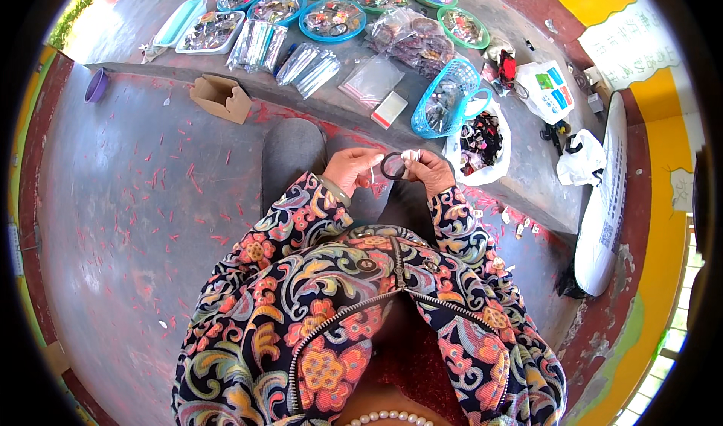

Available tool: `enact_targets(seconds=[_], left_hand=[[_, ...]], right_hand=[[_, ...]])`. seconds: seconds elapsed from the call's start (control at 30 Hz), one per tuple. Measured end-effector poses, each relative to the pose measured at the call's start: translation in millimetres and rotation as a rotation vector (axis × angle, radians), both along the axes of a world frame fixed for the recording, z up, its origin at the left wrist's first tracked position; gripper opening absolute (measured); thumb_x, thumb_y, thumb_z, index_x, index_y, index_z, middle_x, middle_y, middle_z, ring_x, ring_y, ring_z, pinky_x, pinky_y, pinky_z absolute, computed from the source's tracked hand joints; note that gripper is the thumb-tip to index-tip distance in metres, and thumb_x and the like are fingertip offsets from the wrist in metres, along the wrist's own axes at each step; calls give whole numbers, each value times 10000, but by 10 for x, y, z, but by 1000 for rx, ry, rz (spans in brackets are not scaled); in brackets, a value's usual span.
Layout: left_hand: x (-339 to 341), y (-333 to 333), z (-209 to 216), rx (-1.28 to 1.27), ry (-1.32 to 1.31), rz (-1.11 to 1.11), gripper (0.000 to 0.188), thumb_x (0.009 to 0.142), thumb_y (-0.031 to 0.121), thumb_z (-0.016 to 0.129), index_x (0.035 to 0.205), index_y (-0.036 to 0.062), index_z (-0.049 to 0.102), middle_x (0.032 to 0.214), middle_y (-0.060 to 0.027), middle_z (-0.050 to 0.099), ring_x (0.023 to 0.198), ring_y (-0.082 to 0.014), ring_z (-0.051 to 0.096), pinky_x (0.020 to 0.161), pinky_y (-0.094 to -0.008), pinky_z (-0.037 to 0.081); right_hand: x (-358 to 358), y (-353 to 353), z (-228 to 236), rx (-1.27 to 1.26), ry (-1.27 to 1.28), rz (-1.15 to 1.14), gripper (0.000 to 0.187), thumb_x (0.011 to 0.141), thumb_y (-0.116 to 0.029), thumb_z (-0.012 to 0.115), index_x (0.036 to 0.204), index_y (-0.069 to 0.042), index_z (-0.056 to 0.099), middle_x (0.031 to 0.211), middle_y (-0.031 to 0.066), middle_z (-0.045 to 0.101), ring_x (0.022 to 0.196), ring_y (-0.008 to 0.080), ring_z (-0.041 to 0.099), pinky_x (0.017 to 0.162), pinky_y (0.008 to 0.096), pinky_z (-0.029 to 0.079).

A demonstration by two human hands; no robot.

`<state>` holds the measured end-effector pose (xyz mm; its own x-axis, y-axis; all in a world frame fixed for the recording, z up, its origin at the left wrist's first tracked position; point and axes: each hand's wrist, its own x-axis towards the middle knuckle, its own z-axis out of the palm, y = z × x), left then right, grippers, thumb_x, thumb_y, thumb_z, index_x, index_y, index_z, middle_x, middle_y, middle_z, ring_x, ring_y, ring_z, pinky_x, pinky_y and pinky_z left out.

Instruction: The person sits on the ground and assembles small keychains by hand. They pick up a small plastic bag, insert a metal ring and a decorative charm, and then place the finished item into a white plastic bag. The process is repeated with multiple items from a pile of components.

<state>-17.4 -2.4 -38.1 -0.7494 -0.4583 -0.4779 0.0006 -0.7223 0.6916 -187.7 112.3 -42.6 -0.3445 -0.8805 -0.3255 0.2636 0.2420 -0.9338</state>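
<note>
Well, head view, right hand (431,171): I'm narrowly pinching a black loop (383,167) that juts out on its left.
Left hand (351,170): curled just beside the loop; whether it grips anything, I cannot tell.
Blue basket (429,123): beyond my right hand.
Risk: if my right pinch loosens, the loop could drop to the floor (135,193).

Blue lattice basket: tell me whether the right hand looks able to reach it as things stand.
Probably yes: the blue basket sits just beyond the right hand, with nothing visible blocking the way, though that hand holds a black ring.
</note>
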Motion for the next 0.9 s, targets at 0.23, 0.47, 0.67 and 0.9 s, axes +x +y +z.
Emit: enact_targets(seconds=[0.23, 0.47, 0.67, 0.9], left_hand=[[6, 1, -76, 62, 2, -29, 156, 793, 135, 598, 886, 10, 598, 704, -2, 566, 515, -57, 496, 455, -176, 410], [-19, 26, -25, 161, 79, 39, 132, 815, 77, 550, 905, -17, 571, 833, -90, 601, 718, -146, 591, 648, -233, 509], [-9, 42, 12, 128, 134, -5, 164, 825, 69, 528, 958, -25, 545, 889, -121, 600, 819, -185, 598, 697, -266, 511], [-6, 36, -50, 104, 92, -122, 202, 842, 109, 512, 984, -30, 546, 921, -124, 603, 849, -188, 593, 724, -281, 498]], right_hand=[[48, -22, 69, 8, 39, -16, 233, 772, -194, 635, 931, -27, 602, 729, 2, 590, 605, 73, 526, 570, 190, 408], [154, -49, 236, -19, -117, -246, 180, 789, -138, 604, 889, 12, 613, 814, 67, 633, 615, 102, 556, 571, 206, 434], [173, -46, 199, -114, -51, -269, 137, 806, -95, 573, 853, 26, 614, 793, 71, 633, 635, 113, 574, 573, 231, 470], [200, -37, 159, -195, 145, -199, 126, 840, -85, 518, 823, 12, 597, 787, 77, 631, 638, 106, 578, 548, 224, 481]])
